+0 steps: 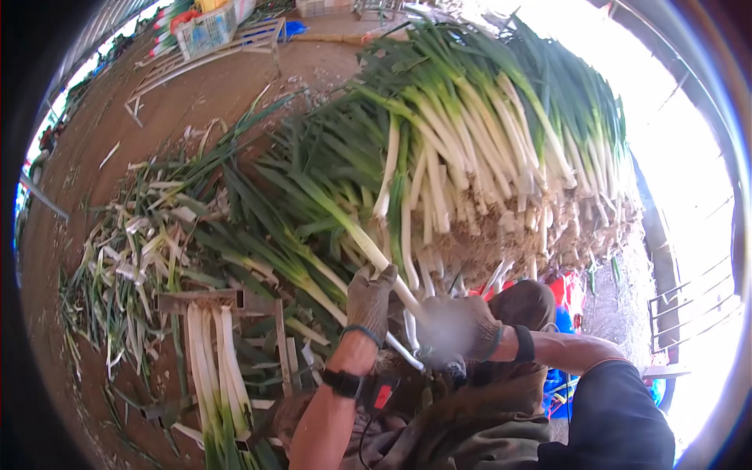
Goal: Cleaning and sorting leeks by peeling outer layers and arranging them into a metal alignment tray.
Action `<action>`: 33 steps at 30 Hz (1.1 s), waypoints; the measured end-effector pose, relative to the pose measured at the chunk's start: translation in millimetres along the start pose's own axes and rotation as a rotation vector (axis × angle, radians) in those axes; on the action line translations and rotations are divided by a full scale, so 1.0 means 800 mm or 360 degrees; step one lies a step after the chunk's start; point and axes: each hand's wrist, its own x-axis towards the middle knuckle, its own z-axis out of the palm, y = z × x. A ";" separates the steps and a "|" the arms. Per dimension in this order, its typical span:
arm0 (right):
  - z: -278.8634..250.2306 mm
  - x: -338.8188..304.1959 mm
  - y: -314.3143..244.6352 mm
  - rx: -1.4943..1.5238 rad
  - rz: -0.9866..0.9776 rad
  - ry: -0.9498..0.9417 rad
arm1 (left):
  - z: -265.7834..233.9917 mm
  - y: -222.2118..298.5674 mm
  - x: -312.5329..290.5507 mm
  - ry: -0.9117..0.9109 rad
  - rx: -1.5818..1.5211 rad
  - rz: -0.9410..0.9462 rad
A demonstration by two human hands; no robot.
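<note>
"What is being held?"

"From my distant seat, I see the gloved left hand (370, 301) closed around one leek (366, 244), slanting from its leaves, far left, to its white end, near right. A blur partly veils the gloved right hand (483, 327) beside that end; I cannot tell its grip."

"Nearby?"

"A leek heap (478, 145), far right; trimmings (141, 254), left."

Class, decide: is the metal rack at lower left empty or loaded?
Loaded: several leeks lie in the metal rack, their white ends at its crosspiece.
</note>
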 end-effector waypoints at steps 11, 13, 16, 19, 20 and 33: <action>0.029 -0.020 0.012 0.0661 -0.0215 0.0049 | -0.015 -0.028 -0.014 0.0065 -0.0244 0.0077; 0.030 -0.022 0.018 0.0697 -0.0233 -0.0074 | -0.011 -0.018 -0.024 0.0040 -0.0242 0.0136; 0.029 -0.026 0.016 0.0675 -0.0207 -0.0090 | -0.008 -0.006 -0.033 -0.0022 -0.0212 0.0221; 0.024 -0.035 0.006 0.0443 -0.0161 0.0039 | -0.003 0.008 -0.042 -0.0077 -0.0182 0.0328; 0.024 -0.037 0.002 0.0337 -0.0147 0.0091 | -0.003 0.011 -0.042 -0.0078 -0.0131 0.0355; 0.013 -0.057 0.008 0.0186 -0.0170 0.0204 | -0.028 0.056 -0.013 -0.0124 -0.0864 0.0403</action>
